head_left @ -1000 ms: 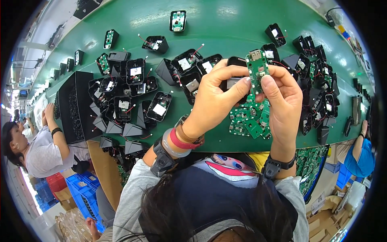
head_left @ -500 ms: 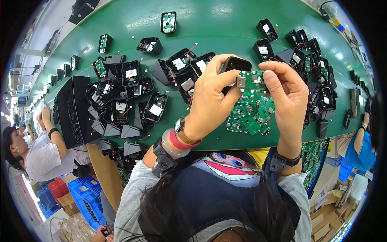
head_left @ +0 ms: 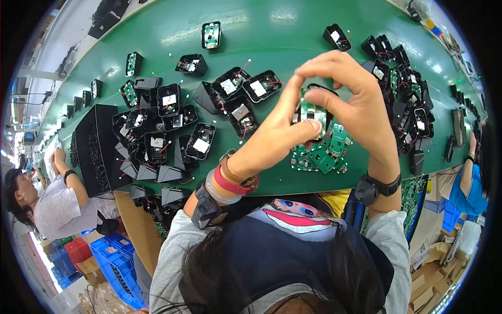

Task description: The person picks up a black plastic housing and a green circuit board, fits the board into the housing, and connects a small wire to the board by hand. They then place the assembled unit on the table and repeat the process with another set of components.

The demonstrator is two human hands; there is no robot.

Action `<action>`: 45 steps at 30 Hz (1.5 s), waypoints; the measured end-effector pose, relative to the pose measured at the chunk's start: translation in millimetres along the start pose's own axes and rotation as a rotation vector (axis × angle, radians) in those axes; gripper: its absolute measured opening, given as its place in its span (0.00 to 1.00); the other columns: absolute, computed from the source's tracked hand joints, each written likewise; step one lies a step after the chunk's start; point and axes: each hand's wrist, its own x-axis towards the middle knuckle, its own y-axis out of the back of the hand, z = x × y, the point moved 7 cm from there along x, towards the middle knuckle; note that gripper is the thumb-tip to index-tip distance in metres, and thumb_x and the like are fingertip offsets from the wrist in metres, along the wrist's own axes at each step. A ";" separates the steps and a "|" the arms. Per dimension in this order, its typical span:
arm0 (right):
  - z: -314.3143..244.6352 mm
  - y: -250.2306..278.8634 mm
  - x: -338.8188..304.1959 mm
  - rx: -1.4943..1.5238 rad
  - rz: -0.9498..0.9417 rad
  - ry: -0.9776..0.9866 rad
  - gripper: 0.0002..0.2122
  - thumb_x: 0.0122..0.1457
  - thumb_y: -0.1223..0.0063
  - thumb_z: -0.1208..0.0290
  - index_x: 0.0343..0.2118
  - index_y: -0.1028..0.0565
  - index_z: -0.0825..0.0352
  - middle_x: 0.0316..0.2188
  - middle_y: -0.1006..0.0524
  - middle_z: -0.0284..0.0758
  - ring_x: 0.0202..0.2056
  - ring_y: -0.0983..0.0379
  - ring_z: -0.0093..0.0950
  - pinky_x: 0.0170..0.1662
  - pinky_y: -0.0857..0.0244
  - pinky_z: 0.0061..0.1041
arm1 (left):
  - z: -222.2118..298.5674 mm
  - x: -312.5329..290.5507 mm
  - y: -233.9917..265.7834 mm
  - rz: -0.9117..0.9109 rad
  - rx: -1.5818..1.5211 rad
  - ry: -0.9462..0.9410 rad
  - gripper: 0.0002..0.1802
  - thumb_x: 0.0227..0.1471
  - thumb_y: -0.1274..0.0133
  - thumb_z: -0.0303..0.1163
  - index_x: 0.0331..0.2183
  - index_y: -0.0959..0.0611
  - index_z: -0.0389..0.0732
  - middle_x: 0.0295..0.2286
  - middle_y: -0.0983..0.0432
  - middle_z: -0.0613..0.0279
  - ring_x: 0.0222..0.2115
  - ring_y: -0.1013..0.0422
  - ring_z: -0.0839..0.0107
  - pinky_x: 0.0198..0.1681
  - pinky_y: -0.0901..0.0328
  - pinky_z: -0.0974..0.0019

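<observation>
A black plastic case [head_left: 327, 123] with a green circuit board [head_left: 309, 111] at its open side is between my two hands, above the table. My left hand [head_left: 280, 128] grips the case from the left, its thumb lying across the lower end of the board. From the right my right hand [head_left: 361, 102] curls around it, the thumb on the board's upper part and the fingers arched over the far end. How far the board sits inside the case is partly hidden by my thumbs. Below them lies a pile of loose green circuit boards [head_left: 325, 157].
On the green table [head_left: 251, 180], several black cases with red wires [head_left: 168, 99] cluster at the left, more [head_left: 413, 104] at the right. A black bin [head_left: 94, 149] of small dark parts stands at the left. Co-workers sit on both sides; blue crates [head_left: 117, 267] are at the lower left.
The circuit board, held apart beside the case before, is now at the case's open side. Both hands have closed around the case, which has turned to show its opening.
</observation>
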 end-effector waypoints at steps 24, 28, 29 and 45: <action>10.1 -5.6 -50.1 0.118 0.288 -0.206 0.05 0.51 0.45 0.82 0.31 0.22 0.71 0.29 0.25 0.35 0.31 0.30 0.24 0.35 0.37 0.19 | 3.9 0.9 6.0 0.118 0.283 -0.124 0.39 0.35 0.42 0.27 0.51 0.38 0.39 0.44 0.37 0.59 0.46 0.39 0.71 0.52 0.45 0.68; -1.2 -4.3 -52.6 -0.100 0.296 -0.154 0.05 0.51 0.46 0.83 0.32 0.22 0.71 0.28 0.25 0.33 0.32 0.31 0.23 0.36 0.38 0.18 | 4.8 1.0 3.4 0.130 0.411 -0.209 0.39 0.35 0.42 0.27 0.52 0.37 0.38 0.44 0.37 0.59 0.47 0.38 0.70 0.52 0.45 0.68; -2.5 -4.1 -52.9 -0.122 0.304 -0.144 0.05 0.51 0.45 0.83 0.32 0.22 0.71 0.29 0.25 0.33 0.31 0.31 0.22 0.35 0.38 0.18 | 6.3 0.4 2.8 0.138 0.406 -0.209 0.39 0.35 0.42 0.28 0.52 0.37 0.38 0.44 0.37 0.59 0.47 0.39 0.71 0.53 0.45 0.68; -6.3 1.3 -50.9 -0.084 0.405 -0.067 0.25 0.48 0.42 0.84 0.49 0.38 0.69 0.29 0.25 0.31 0.30 0.34 0.16 0.33 0.43 0.15 | 16.9 -5.6 -1.7 0.208 0.607 -0.320 0.38 0.33 0.45 0.24 0.51 0.34 0.39 0.40 0.33 0.59 0.41 0.34 0.72 0.46 0.38 0.70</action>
